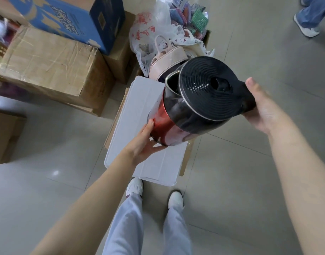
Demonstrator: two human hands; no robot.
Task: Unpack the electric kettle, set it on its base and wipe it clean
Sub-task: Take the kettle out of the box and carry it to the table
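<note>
I hold a red electric kettle (pixel 163 124) with a black ribbed lid (pixel 204 85) in the air, tilted with the lid facing me. My right hand (pixel 261 107) grips the black handle on the kettle's right side. My left hand (pixel 145 142) cups the red body from below near its bottom. A white flat cover (pixel 137 115) lies on a cardboard box directly under the kettle. No kettle base and no cloth are in view.
Brown cardboard boxes (pixel 53 70) and a blue printed box (pixel 71 17) stack at the left. A plastic bag (pixel 148 28) and a pink bag (pixel 169 59) lie behind the kettle. My feet (pixel 154 192) stand on grey tiles; another person's legs (pixel 310 15) are top right.
</note>
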